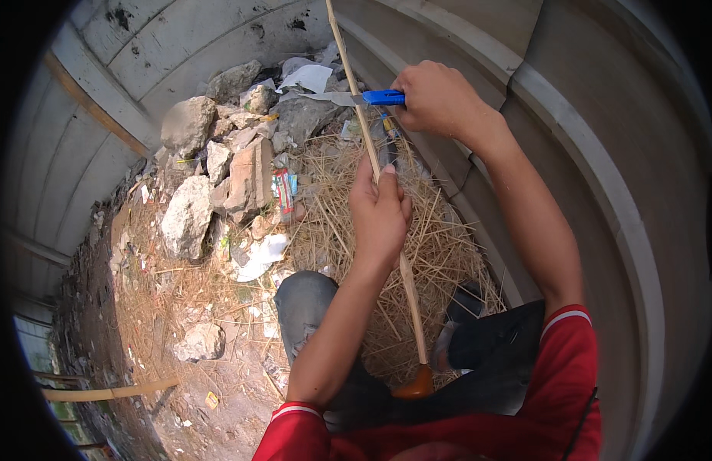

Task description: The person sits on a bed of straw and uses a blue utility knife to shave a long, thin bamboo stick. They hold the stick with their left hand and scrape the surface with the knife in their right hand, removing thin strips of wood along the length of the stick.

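A long, pale wooden stick (409,296) runs from the top middle of the head view down between my legs. My left hand (379,211) is closed around it near its middle, thumb along the stick. In my right hand (440,100) is a blue utility knife (384,97), gripped by its handle. Its blade crosses the stick above my left hand, at or very near the wood. At the stick's lower end is a rounded orange piece (416,382), partly hidden by my dark trousers; I cannot tell how the two join.
Straw-like shavings (433,230) cover the ground below my hands. Broken stones (188,215) and litter lie to the left. A grey wall (602,215) rises close on my right, and pale panels (194,46) stand at the far side. A curved strip (110,393) lies lower left.
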`<state>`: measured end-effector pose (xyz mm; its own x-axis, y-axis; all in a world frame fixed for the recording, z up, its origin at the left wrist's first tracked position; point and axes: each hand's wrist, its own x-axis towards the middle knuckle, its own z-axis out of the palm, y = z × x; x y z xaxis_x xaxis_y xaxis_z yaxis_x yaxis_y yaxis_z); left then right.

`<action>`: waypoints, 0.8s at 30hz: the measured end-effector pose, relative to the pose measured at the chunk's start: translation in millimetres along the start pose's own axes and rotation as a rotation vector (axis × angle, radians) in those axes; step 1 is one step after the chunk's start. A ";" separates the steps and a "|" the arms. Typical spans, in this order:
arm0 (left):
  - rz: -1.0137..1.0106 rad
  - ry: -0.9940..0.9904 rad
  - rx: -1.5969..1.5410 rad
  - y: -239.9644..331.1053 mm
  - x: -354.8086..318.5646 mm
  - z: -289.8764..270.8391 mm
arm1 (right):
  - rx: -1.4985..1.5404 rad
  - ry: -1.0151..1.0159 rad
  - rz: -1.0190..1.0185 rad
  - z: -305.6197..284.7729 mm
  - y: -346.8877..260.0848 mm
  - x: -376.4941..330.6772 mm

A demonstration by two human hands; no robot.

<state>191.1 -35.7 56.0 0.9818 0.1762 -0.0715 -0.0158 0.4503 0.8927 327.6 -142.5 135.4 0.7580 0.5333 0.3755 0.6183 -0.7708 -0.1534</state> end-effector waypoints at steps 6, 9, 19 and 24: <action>-0.167 0.041 0.004 -5.9 22.7 -30.8 | 0.145 -0.227 -0.119 96.2 25.8 -7.6; -0.210 0.083 0.015 -7.6 32.9 -40.8 | 0.262 -0.235 -0.140 125.2 24.9 -8.2; -0.098 0.027 0.447 -49.5 22.1 -40.6 | 0.170 -0.323 0.237 203.9 64.9 19.9; -0.226 -0.055 0.123 -25.2 1.7 -24.9 | 0.093 -0.446 0.333 267.5 99.0 -10.9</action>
<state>188.5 -25.0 22.3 0.9666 0.0339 -0.2542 0.2251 0.3627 0.9043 436.1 -131.4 -128.4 0.9171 0.3780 -0.1266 0.3314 -0.8995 -0.2848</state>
